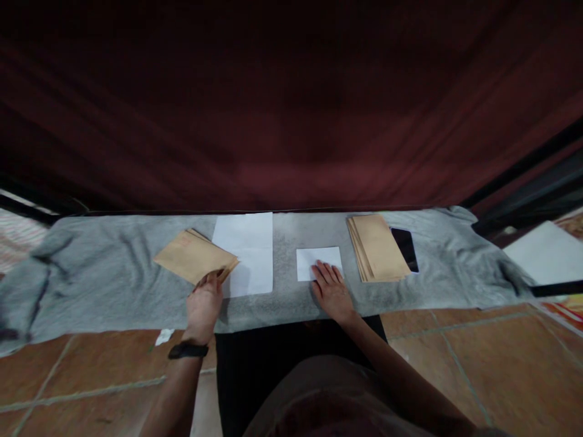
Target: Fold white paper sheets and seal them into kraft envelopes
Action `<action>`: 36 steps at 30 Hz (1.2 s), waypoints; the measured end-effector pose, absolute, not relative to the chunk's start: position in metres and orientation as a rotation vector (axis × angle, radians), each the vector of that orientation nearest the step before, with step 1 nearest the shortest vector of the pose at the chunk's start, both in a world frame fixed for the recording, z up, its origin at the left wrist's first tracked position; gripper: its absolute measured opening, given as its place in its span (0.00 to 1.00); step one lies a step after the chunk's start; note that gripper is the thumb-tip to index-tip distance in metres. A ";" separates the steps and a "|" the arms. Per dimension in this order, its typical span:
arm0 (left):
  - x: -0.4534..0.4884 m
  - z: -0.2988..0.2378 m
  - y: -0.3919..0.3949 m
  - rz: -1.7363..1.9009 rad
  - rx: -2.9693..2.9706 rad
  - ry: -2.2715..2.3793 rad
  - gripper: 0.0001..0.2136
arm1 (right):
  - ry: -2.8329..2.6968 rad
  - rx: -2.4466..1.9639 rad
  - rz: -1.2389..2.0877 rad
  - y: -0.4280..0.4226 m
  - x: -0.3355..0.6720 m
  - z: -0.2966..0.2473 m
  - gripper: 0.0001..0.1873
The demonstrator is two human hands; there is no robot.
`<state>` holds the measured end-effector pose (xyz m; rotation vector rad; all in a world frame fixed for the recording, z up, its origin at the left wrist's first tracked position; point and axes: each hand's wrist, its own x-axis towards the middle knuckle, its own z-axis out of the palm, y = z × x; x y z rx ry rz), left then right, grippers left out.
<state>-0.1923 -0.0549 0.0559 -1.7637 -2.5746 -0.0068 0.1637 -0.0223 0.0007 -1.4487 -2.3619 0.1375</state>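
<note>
A dark red curtain (291, 121) fills the area beyond the small white sheet (304, 266); a grey cloth (132, 303) lies beneath it. Left of the sheet, brown envelopes (191, 258) partly cover large white paper (252, 255); their red print is illegible. Right of it stands an envelope stack (382, 252). The right hand (336, 298), fingers slightly spread, rests on the sheet, hiding its near right part. The left hand (206, 301) touches the left envelopes, fingers bent; pinching cannot be confirmed. Rightmost from the sheet, a dark phone (406, 247) adjoins the stack.
</note>
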 end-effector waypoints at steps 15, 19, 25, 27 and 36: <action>-0.157 0.062 -0.067 -0.049 -1.789 -2.342 0.14 | -2.364 -1.443 0.142 -0.023 0.163 0.002 0.26; -0.120 0.059 -0.069 -0.025 -2.014 -2.205 0.15 | -2.368 -1.454 0.147 -0.024 0.163 0.002 0.26; -0.082 0.053 -0.067 -0.099 -2.176 -2.096 0.15 | -2.371 -1.446 0.147 -0.024 0.164 0.000 0.26; -0.074 0.054 -0.067 -0.153 -2.204 -2.067 0.15 | -2.360 -1.439 0.151 -0.024 0.165 -0.001 0.27; -0.037 0.059 -0.080 -0.405 -2.319 -1.929 0.16 | -2.189 -1.357 0.400 -0.027 0.148 -0.002 0.26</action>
